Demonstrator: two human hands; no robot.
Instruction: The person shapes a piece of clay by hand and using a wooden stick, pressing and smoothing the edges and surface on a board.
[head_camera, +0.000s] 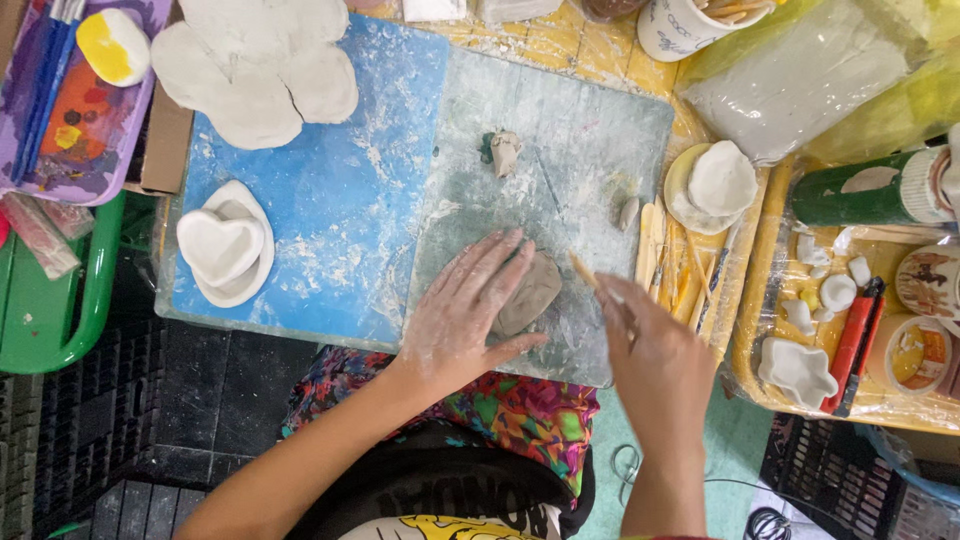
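Observation:
My left hand (463, 313) lies flat, fingers spread, on a flattened grey clay slab (533, 290) on the grey work mat (580, 140). My right hand (655, 360) grips a thin wooden stick tool (583, 271) whose tip points at the slab's right edge. A small lump of clay (505, 152) sits farther back on the mat, and another small grey piece (628, 212) lies near its right edge.
A blue mat (340, 200) at left holds a white heart-shaped dish (222, 248) and a large white clay slab (262, 68). Wooden tools (668, 262), a clay-topped saucer (718, 185), a green bottle (865, 190), a red cutter (852, 345) and a paint palette (75, 110) surround it.

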